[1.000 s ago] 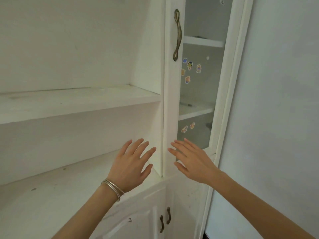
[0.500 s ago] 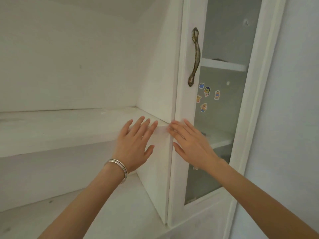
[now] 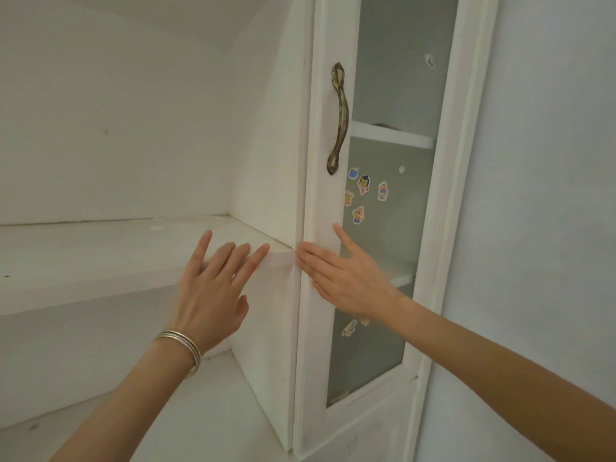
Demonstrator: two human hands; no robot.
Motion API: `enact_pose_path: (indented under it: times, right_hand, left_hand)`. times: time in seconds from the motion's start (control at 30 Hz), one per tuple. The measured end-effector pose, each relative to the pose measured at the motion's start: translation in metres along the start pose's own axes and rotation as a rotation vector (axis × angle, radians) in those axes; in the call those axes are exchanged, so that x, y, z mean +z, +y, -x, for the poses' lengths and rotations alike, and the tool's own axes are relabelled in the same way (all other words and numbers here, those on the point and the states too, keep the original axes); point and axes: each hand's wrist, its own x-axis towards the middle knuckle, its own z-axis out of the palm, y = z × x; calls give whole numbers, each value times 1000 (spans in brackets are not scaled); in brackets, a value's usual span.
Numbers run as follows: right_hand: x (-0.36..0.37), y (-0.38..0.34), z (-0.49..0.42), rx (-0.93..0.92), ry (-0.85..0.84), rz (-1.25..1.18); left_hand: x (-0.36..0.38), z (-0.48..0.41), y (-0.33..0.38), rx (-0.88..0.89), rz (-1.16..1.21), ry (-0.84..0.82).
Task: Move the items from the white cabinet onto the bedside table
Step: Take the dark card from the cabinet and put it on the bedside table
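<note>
White-painted wooden cabinet [image 3: 266, 135] shelving is filling the view. Left hand [image 3: 213, 291] and right hand [image 3: 346, 278] are spreading wide, holding nothing. Cartoon stickers [image 3: 364, 185] on the glass door [image 3: 393, 208] are showing no legible writing.

White cabinet [image 3: 266, 145], upper shelf [image 3: 100, 255] apparently bare, faint specks

The tall wooden cabinet [image 3: 266, 128] is white on its back panel, side panel and shelves, with faint grey scuffs and specks on the lower shelf. The narrow framed door [image 3: 316, 201] is white; its glass pane [image 3: 393, 78] reads grey-green. The curved metal door handle [image 3: 339, 118] is mottled antique brass, dark brown with pale gold patches. The small cartoon stickers [image 3: 364, 184] on the pane show blue, yellow, orange and red. The thin stacked bangles [image 3: 181, 343] are silver. The plain wall [image 3: 550, 161] is pale bluish white.
</note>
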Motion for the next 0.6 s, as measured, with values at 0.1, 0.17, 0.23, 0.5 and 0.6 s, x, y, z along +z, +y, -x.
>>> enact_pose_path:
  times: [0.1, 0.17, 0.23, 0.5, 0.6]
  right_hand:
    - [-9, 1, -2, -3, 1, 24]
    - [-20, 6, 5, -14, 31, 18]
    - [-37, 9, 20, -26, 74, 26]
    - [-107, 24, 77, 65, 194, 82]
    - [-119, 33, 95, 47, 131, 100]
  left_hand:
    - [0, 1, 1, 14, 2, -18]
    - [-2, 0, 1, 17, 2, -30]
    - [-2, -1, 0, 7, 5, -35]
    - [-8, -1, 17, -82, 103, -86]
    - [-15, -6, 49, -56, 179, -99]
